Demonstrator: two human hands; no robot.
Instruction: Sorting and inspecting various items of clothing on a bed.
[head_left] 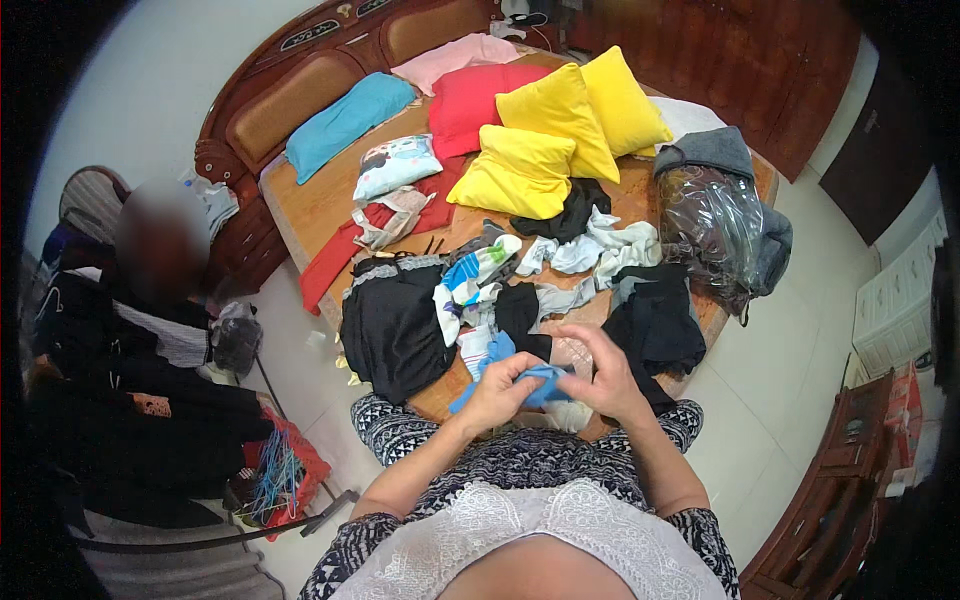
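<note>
A small blue piece of cloth (546, 386) is between my two hands above the near edge of the bed. My left hand (500, 390) pinches it between thumb and fingers, and part of it hangs down on the left. My right hand (610, 378) grips its other end near the thumb, with the index finger arched above. The cloth's exact kind does not show. Just beyond my hands lie a white striped garment (473, 350), a black garment (398, 325) with a grey ruffled edge, several pale socks (628, 248), and dark folded clothing (655, 330).
The bed (325, 215) bears yellow cushions (515, 170), a red pillow (475, 105), a blue pillow (350, 125) and a clear plastic bag (705, 225) with grey cloth. At left are dark clothes (150, 420) and a red bag of hangers (290, 470); at right, a wooden cabinet (825, 490).
</note>
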